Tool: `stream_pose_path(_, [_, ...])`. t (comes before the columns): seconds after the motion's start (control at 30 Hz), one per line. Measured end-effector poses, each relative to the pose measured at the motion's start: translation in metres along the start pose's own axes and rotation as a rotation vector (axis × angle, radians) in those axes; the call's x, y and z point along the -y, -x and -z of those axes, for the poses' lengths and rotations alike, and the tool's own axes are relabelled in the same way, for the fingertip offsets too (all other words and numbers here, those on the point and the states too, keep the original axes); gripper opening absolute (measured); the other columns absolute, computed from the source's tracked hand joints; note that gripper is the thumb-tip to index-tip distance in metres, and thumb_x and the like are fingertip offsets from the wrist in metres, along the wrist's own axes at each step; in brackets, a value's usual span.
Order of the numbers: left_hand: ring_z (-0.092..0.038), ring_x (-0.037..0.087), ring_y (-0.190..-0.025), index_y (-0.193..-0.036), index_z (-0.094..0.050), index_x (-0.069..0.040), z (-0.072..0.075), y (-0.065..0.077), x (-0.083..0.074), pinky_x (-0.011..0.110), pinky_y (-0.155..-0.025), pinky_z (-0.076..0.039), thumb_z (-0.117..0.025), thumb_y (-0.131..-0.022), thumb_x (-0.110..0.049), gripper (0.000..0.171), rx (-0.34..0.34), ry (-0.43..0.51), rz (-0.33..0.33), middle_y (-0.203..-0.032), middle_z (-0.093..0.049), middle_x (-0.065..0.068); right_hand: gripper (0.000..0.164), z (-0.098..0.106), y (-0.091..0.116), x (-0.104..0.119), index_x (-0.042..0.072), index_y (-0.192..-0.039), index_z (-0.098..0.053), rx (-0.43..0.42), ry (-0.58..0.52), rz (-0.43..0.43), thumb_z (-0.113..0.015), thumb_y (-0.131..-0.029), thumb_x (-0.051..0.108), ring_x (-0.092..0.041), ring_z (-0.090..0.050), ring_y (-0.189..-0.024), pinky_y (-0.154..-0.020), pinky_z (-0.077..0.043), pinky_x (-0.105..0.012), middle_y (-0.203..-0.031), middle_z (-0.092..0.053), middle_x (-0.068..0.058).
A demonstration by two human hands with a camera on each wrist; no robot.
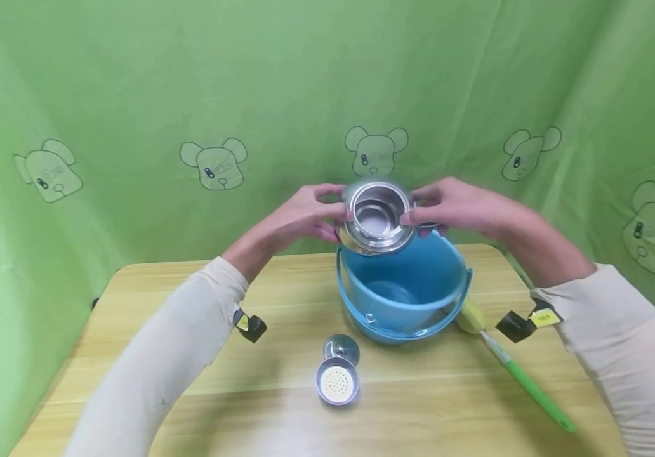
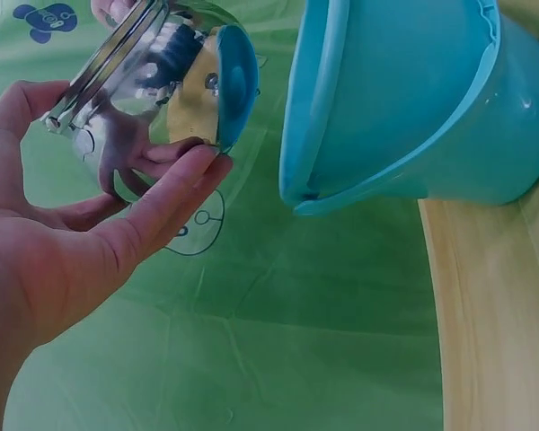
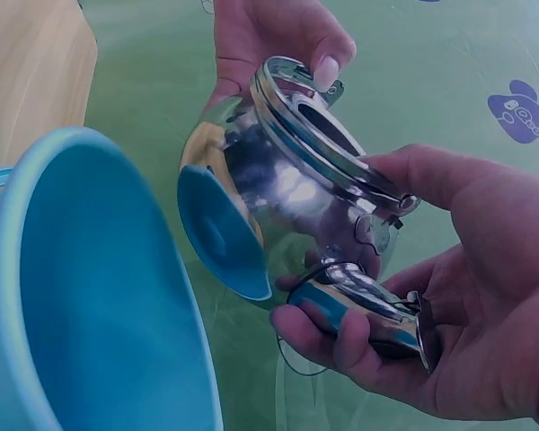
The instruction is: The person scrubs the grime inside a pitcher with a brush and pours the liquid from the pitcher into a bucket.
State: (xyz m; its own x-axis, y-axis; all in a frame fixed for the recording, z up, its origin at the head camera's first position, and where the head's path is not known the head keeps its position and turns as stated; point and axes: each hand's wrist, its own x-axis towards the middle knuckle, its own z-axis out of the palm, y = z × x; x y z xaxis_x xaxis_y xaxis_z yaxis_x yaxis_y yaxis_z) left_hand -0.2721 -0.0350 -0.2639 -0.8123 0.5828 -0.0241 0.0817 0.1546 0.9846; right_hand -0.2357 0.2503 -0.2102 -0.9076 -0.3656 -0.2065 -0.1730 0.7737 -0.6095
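Observation:
A shiny stainless steel teapot point(image 1: 370, 241) is held up above the back of a blue bucket point(image 1: 402, 279), its wide round mouth facing me. On its left side my left hand point(image 1: 307, 212) grips the body, thumb near the rim. My right hand point(image 1: 467, 206) holds the other side; in the right wrist view its thumb lies at the rim and its fingers curl under the short spout point(image 3: 364, 310). The bucket's blue reflects in the pot's base point(image 3: 217, 229). I see no lid on the pot.
In front of the bucket, a small metal strainer cup point(image 1: 336, 384) with a perforated bottom lies against a round metal lid point(image 1: 341, 349). A sponge brush with a green handle point(image 1: 539, 395) lies right of the bucket. Green curtain point(image 1: 287, 95) hangs behind the wooden table point(image 1: 282, 393).

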Motion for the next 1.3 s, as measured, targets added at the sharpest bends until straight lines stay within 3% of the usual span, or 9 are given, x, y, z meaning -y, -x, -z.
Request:
stream_pose_path(0.2, [-0.076,0.032,-0.098,-0.159,-0.038,-0.013,-0.005,-0.006,0.004,0.042,-0.09,-0.062,-0.073,-0.086,-0.021,0.08,-0.009,0.014,-0.04,-0.12,-0.072,0.017,0.076,-0.003,0.005,-0.009,0.001,-0.156,-0.039,-0.053,0.011,0.017,-0.069,-0.097,0.039,-0.021,-0.067,-0.094,-0.082,-0.058,-0.037,-0.103,-0.073,-0.01])
stream_pose_path(0.37, [-0.075,0.03,-0.104,-0.159,-0.037,-0.013,-0.01,-0.011,0.01,0.042,-0.091,-0.062,-0.075,-0.085,-0.019,0.083,-0.006,0.018,-0.078,-0.131,-0.067,0.019,0.08,-0.008,0.01,-0.017,0.003,-0.16,-0.034,-0.082,-0.002,0.04,-0.07,-0.097,0.037,-0.031,-0.071,-0.112,-0.098,-0.058,-0.05,-0.124,-0.072,-0.018])
stream_pose_path(0.47, [-0.073,0.029,-0.104,-0.161,-0.035,-0.013,-0.012,-0.013,0.015,0.04,-0.091,-0.062,-0.076,-0.084,-0.019,0.087,-0.011,0.004,-0.091,-0.134,-0.065,0.019,0.081,-0.011,0.01,-0.022,-0.001,-0.159,-0.033,-0.098,-0.006,0.08,-0.071,-0.096,0.034,-0.042,-0.065,-0.126,-0.101,-0.056,-0.055,-0.14,-0.063,-0.026])
stream_pose_path(0.6, [-0.072,0.029,-0.103,-0.161,-0.034,-0.015,-0.015,-0.015,0.021,0.039,-0.091,-0.062,-0.078,-0.082,-0.016,0.09,-0.021,-0.002,-0.107,-0.135,-0.063,0.019,0.084,-0.015,0.01,-0.028,-0.003,-0.158,-0.033,-0.135,0.028,0.117,-0.074,-0.094,0.034,-0.046,-0.057,-0.136,-0.107,-0.051,-0.056,-0.147,-0.056,-0.028])
stream_pose_path(0.8, [-0.07,0.029,-0.108,-0.161,-0.034,-0.014,-0.023,-0.019,0.028,0.04,-0.092,-0.061,-0.079,-0.079,-0.011,0.093,-0.037,-0.043,-0.143,-0.13,-0.063,0.018,0.09,-0.021,0.014,-0.037,0.001,-0.16,-0.032,-0.195,0.069,0.138,-0.078,-0.091,0.035,-0.046,-0.055,-0.137,-0.11,-0.047,-0.058,-0.148,-0.055,-0.027])
stream_pose_path(0.97, [-0.064,0.028,-0.116,-0.16,-0.035,-0.015,-0.026,-0.02,0.032,0.04,-0.098,-0.058,-0.082,-0.075,-0.014,0.097,-0.065,-0.129,-0.187,-0.131,-0.064,0.015,0.092,-0.028,0.016,-0.044,0.002,-0.16,-0.031,-0.244,0.072,0.151,-0.08,-0.089,0.034,-0.046,-0.056,-0.137,-0.109,-0.048,-0.057,-0.147,-0.057,-0.027])
stream_pose_path(1.3, [-0.07,0.028,-0.105,-0.161,-0.032,-0.02,-0.033,-0.021,0.042,0.038,-0.094,-0.06,-0.082,-0.074,-0.008,0.101,-0.105,-0.167,-0.215,-0.149,-0.052,0.016,0.097,-0.042,0.015,-0.056,0.009,-0.163,-0.026,-0.336,0.1,0.199,-0.082,-0.088,0.03,-0.05,-0.053,-0.137,-0.111,-0.046,-0.06,-0.15,-0.052,-0.03])
